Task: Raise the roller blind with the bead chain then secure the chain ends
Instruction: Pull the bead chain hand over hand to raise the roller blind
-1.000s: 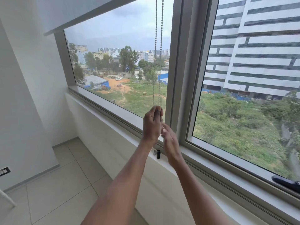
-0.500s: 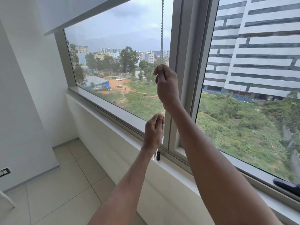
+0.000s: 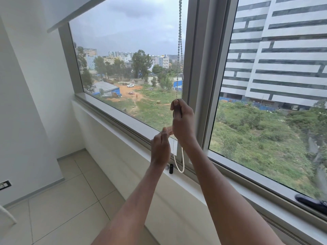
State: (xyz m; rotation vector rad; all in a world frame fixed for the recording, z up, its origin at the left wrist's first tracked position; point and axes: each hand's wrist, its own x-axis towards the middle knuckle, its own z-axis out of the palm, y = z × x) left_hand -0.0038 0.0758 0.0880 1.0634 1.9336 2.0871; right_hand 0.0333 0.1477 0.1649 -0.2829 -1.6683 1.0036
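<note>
The white roller blind (image 3: 74, 9) is rolled high, its bottom bar crossing the top left of the window. A bead chain (image 3: 180, 50) hangs straight down beside the grey window post. My right hand (image 3: 183, 121) is closed around the chain at about sill height plus a hand's length, thumb on top. Below that hand the chain's slack loop (image 3: 180, 167) dangles just above the sill. My left hand (image 3: 160, 147) is lower and to the left, fingertips pinched close to the chain under my right hand; whether it grips the chain is unclear.
A small black cylinder (image 3: 171, 168) and a small metal piece (image 3: 167, 167) stand on the white window sill (image 3: 123, 138) right under my hands. A dark window handle (image 3: 309, 203) lies at the far right of the frame. Tiled floor (image 3: 62, 200) lies below left.
My right hand has come down the chain from about head height to just above my left hand, and slack chain now hangs as a loop below. My left hand has opened slightly.
</note>
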